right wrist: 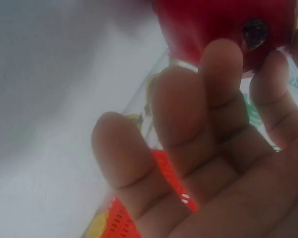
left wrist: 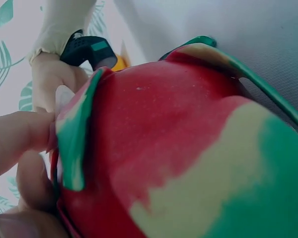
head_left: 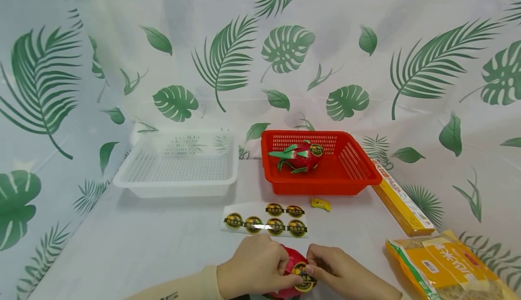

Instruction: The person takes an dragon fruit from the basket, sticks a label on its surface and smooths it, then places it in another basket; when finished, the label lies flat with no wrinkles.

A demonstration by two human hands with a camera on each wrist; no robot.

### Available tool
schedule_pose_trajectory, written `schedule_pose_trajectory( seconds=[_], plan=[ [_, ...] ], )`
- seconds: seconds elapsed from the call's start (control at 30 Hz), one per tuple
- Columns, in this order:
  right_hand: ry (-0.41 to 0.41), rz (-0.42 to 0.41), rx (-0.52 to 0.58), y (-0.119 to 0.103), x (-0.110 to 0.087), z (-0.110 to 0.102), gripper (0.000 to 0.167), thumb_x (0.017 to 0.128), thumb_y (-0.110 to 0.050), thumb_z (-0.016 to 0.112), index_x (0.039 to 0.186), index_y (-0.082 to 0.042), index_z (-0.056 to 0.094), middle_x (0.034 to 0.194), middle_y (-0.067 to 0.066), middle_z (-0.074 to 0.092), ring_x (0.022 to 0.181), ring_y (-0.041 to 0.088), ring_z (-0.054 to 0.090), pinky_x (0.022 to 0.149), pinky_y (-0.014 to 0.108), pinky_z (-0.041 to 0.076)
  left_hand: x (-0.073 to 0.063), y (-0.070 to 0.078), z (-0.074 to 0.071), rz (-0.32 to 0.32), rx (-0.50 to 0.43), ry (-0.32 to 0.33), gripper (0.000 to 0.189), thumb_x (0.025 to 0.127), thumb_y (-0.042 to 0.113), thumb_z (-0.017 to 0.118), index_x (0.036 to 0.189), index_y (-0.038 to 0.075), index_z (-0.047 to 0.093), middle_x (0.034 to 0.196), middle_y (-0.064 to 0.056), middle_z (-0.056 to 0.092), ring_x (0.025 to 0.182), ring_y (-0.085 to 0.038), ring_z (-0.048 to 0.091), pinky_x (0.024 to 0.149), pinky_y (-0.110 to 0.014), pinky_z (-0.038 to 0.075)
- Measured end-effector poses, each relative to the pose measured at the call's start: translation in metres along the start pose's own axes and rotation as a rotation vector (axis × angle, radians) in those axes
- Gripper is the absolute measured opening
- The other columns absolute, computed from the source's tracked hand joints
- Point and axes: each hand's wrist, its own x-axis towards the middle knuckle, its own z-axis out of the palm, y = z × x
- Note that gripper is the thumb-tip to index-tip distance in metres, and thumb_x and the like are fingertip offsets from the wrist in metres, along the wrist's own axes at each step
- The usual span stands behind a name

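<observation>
A red dragon fruit (head_left: 290,254) with green-tipped scales is at the front of the table, between both hands. My left hand (head_left: 254,266) grips its left side, the thumb lying across a round black-and-gold sticker (head_left: 304,279) on the fruit. On the other side my right hand (head_left: 342,270) has its thumb on the sticker's edge and bent fingers against the fruit. Fingertips (right wrist: 223,54) meet the red skin, near a dark round end spot, in the right wrist view. Just beyond the hands lies a sheet of similar stickers (head_left: 264,234), with several left on it.
A white basket (head_left: 175,186) stands at the back left. In the red basket (head_left: 321,189) at the back right sits another stickered dragon fruit (head_left: 303,159). A small yellow packet (head_left: 321,204) lies before it. A pasta box (head_left: 400,200) and a yellow bag (head_left: 452,266) are at the right.
</observation>
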Motion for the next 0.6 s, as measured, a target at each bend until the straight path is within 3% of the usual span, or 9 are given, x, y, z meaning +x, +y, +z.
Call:
schedule_pose_trajectory(
  seconds=[0.23,0.4,0.6],
  plan=[
    [-0.013,-0.011,-0.018,0.0052,-0.0017,0.0013,0.027,0.095,-0.038,0.075,0.099,-0.018,0.057,0.08,-0.008,0.054,0.077,0.002,0.056,0.063,0.019,0.045,0.0003,0.0027,0.004,-0.028,0.084,0.008,0.06,0.084,0.069,0.074,0.049,0.029,0.046,0.043,0.021,0.037,0.048,0.003,0.036,0.041,-0.017,0.027],
    [0.003,-0.039,-0.018,0.0084,-0.0012,0.0026,0.026,0.095,-0.037,0.075,0.099,-0.019,0.057,0.079,-0.01,0.053,0.075,0.0,0.055,0.062,0.018,0.045,0.0004,0.0032,0.0036,-0.033,0.097,0.004,0.062,0.079,0.074,0.075,0.049,0.029,0.046,0.044,0.021,0.038,0.047,0.003,0.035,0.04,-0.016,0.027],
    [0.059,-0.036,-0.014,0.0055,0.0021,0.0079,0.032,0.092,-0.039,0.079,0.096,-0.017,0.056,0.077,-0.011,0.052,0.074,0.002,0.054,0.06,0.018,0.043,-0.0031,0.0058,0.0052,-0.015,0.17,0.05,0.066,0.074,0.079,0.076,0.051,0.028,0.042,0.044,0.019,0.03,0.044,0.003,0.031,0.037,-0.018,0.022]
  ],
)
